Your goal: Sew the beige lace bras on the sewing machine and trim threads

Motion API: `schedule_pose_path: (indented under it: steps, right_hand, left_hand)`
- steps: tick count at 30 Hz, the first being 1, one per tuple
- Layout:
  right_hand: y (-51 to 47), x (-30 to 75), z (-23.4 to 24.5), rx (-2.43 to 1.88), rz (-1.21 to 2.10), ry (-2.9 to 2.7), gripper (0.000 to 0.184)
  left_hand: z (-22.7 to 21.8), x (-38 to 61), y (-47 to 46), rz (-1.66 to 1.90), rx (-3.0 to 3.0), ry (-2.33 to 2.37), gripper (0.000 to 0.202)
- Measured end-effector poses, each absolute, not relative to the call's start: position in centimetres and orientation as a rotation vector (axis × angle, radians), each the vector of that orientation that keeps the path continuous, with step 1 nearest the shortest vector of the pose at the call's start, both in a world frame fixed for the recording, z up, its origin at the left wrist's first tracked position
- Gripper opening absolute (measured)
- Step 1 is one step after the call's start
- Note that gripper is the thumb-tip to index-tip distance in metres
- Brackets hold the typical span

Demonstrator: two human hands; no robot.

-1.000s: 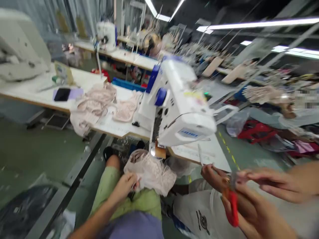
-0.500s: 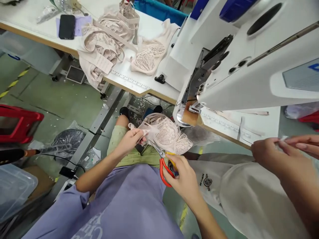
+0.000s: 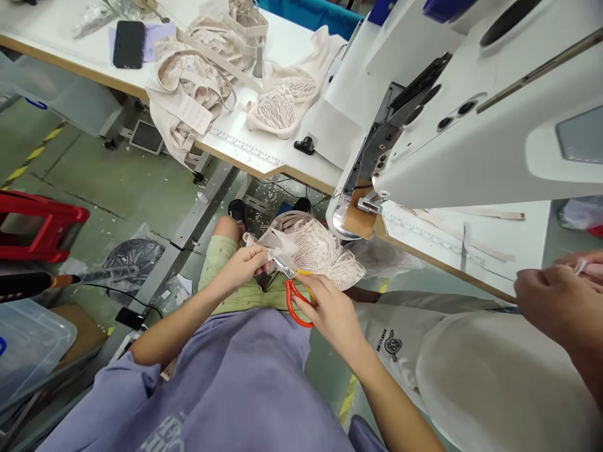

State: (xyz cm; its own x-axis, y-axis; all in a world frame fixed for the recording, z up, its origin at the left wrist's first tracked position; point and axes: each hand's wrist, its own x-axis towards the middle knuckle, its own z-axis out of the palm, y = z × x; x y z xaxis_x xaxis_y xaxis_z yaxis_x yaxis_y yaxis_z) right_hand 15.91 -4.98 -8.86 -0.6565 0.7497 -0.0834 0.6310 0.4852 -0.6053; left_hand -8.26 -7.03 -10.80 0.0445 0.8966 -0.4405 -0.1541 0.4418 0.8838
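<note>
A pale pink lace bra [image 3: 318,245] lies over my lap, its cups and straps bunched together. My left hand [image 3: 245,263] pinches an edge of its fabric at the left side. My right hand [image 3: 327,306] grips scissors [image 3: 296,304] with red and yellow handles. The blades point up and left, their tips right at the fabric beside my left fingers. Whether the blades are fully closed is hard to make out.
A white sewing machine [image 3: 452,138] stands over the right of the table. More lace bras [image 3: 198,75] and a black phone [image 3: 129,45] lie on the tabletop. Another person's hands [image 3: 560,301] work at the right. A red stool [image 3: 42,226] stands at the left.
My right hand has brought the scissors left and up, so the blade tips now meet the fabric at my left fingers. The other person's hands have shifted right in view.
</note>
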Motion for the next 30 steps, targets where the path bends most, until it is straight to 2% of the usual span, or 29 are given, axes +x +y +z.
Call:
schedule_pose_path:
  steps: [5,10,15,24,30]
  right_hand:
    - [-5.9,17.0,-8.8,-1.217,1.051,-2.399,0.031]
    - [-6.8,17.0,-9.1,-1.312,1.117,-2.290,0.042]
    - [-6.5,16.8,-9.4,-1.294,1.097,-2.327,0.033]
    - [-6.5,17.2,-8.8,-1.189,0.954,-2.470,0.031]
    - [-6.9,18.2,-8.9,-1.374,1.040,-2.191,0.033]
  left_hand:
    - [-10.5,-7.9,-6.9,0.882,0.728,1.197,0.022]
    - [-10.1,-7.5,-7.1,0.854,0.741,1.169,0.029]
    - [-10.1,-7.4,-7.3,0.861,0.844,1.217,0.034]
    - [-9.8,-7.6,-7.3,0.833,0.850,1.242,0.037]
    - [-10.9,-7.5,-7.2,0.923,0.694,1.198,0.041]
